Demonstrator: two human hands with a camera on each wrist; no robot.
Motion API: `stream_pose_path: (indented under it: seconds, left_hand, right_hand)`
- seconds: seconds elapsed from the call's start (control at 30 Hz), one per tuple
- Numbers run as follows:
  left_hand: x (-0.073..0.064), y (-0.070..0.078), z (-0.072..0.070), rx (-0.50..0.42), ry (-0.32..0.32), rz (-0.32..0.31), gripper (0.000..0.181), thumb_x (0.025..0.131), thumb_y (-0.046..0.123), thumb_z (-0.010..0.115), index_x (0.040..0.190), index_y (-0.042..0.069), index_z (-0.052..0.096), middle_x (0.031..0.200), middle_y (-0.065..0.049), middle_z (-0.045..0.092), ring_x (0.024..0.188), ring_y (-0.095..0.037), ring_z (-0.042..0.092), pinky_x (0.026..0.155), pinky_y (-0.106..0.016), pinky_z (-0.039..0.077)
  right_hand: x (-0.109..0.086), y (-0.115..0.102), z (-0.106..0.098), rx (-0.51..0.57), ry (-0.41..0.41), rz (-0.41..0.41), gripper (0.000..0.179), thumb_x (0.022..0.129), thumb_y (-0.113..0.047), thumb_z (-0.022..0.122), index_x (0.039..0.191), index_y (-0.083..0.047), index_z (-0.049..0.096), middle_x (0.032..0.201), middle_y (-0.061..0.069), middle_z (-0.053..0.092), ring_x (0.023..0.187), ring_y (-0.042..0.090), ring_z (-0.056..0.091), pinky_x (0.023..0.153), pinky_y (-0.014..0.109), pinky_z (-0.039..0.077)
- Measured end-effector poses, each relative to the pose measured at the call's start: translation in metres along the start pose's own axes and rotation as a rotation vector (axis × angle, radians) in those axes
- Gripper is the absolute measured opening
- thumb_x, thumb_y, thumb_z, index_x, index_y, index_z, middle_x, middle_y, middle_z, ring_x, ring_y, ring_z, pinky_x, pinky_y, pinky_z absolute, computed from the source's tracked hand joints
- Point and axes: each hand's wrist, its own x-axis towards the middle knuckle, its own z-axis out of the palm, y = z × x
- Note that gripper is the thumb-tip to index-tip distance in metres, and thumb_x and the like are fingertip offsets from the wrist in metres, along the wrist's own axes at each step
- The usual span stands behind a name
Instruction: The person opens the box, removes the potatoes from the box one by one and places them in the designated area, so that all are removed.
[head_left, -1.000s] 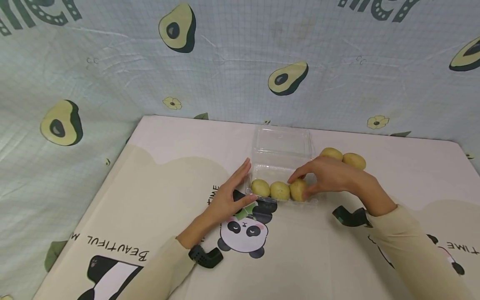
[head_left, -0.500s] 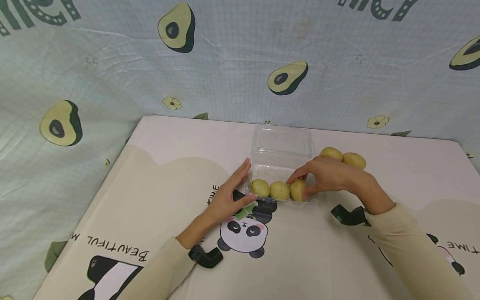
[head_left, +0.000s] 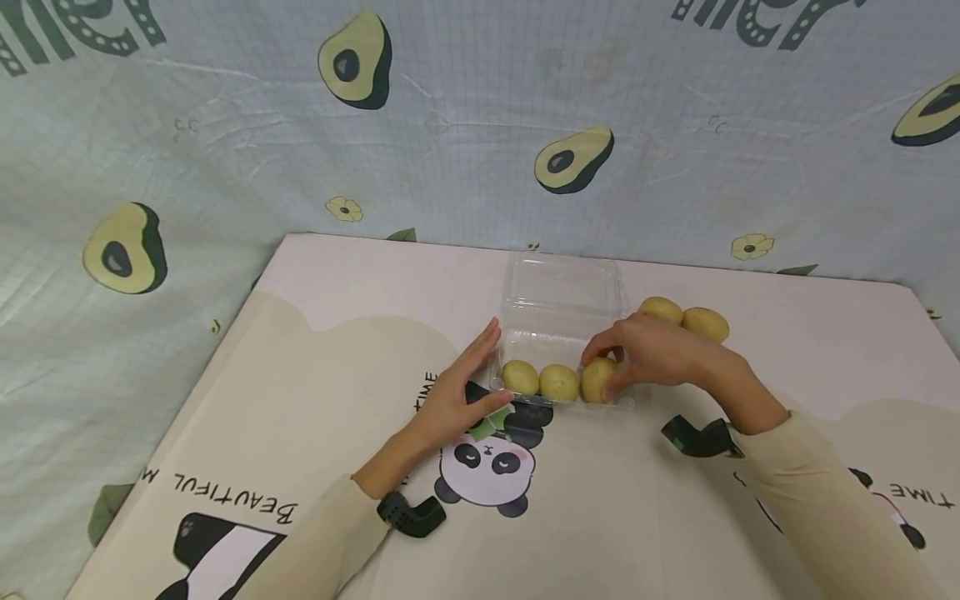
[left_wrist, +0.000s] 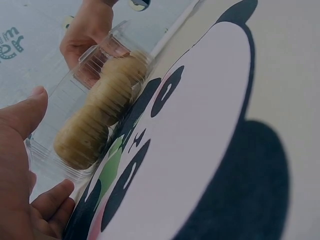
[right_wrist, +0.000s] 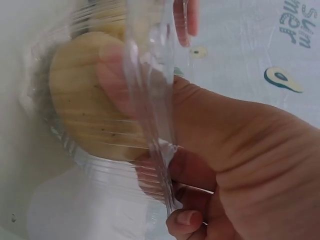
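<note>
The worktop (head_left: pixel 375 283) carries my clear clamshell box (head_left: pixel 540 343), opened near the middle of its far edge. My left hand (head_left: pixel 456 402), fingers straight and spread, lies along the box's left end; my right hand (head_left: pixel 667 350) pinches the rightmost potato (head_left: pixel 597 382) of three in the near row. I judge this is placing; next calls for a gentle release, with two loose potatoes (head_left: pixel 705 323) toward the far right corner.

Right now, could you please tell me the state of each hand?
Left hand: open, at the left end of the clear container.
Right hand: holding the rightmost yellow potato-like item in that container.
</note>
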Motion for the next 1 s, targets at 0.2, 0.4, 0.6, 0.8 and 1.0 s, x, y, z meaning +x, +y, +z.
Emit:
stream_pose_path:
  seconds: [0.2, 0.4, 0.6, 0.8, 1.0]
  left_hand:
    - [-0.001, 0.0, 0.001, 0.0, -0.003, -0.009, 0.082, 0.087, 0.022, 0.07, 0.153, 0.013, 0.023, 0.158, 0.009, 0.014, 0.139, -0.015, 0.03, 0.112, -0.04, 0.025]
    - [-0.001, 0.0, 0.001, 0.002, -0.004, -0.008, 0.082, 0.087, 0.022, 0.07, 0.153, 0.012, 0.023, 0.158, 0.008, 0.014, 0.14, -0.014, 0.026, 0.112, -0.04, 0.024]
    - [0.0, 0.0, 0.0, 0.002, -0.001, 0.002, 0.081, 0.088, 0.023, 0.07, 0.153, 0.012, 0.023, 0.158, 0.008, 0.014, 0.138, -0.016, 0.03, 0.112, -0.04, 0.025]
    - [0.001, -0.001, 0.001, 0.023, -0.005, -0.005, 0.081, 0.089, 0.031, 0.068, 0.153, 0.014, 0.023, 0.158, 0.01, 0.014, 0.141, -0.012, 0.024, 0.112, -0.041, 0.025]
    - [0.001, -0.003, 0.001, 0.032, -0.003, -0.005, 0.082, 0.089, 0.04, 0.066, 0.153, 0.014, 0.023, 0.158, 0.009, 0.014, 0.142, -0.012, 0.02, 0.112, -0.043, 0.024]
  right_hand:
    - [-0.003, 0.0, 0.001, 0.023, 0.066, 0.04, 0.041, 0.068, -0.033, 0.086, 0.105, -0.021, 0.072, 0.092, -0.016, 0.065, 0.08, 0.009, 0.054, 0.072, 0.03, 0.048]
    - [-0.007, 0.002, 0.0, 0.063, 0.193, -0.004, 0.044, 0.066, -0.027, 0.088, 0.107, -0.017, 0.072, 0.097, -0.013, 0.065, 0.082, 0.01, 0.055, 0.074, 0.037, 0.049]
    - [-0.015, 0.003, -0.005, 0.097, 0.346, -0.085, 0.045, 0.066, -0.019, 0.089, 0.107, -0.015, 0.071, 0.093, -0.012, 0.063, 0.082, 0.011, 0.056, 0.072, 0.032, 0.053]
    - [-0.02, 0.006, -0.009, 0.166, 0.442, -0.117, 0.047, 0.065, -0.006, 0.088, 0.108, -0.011, 0.069, 0.101, -0.006, 0.066, 0.086, 0.007, 0.06, 0.074, 0.024, 0.055]
    - [-0.025, 0.008, -0.01, 0.203, 0.502, -0.1, 0.047, 0.065, -0.008, 0.087, 0.108, -0.013, 0.07, 0.1, -0.007, 0.065, 0.084, 0.008, 0.063, 0.072, 0.022, 0.055]
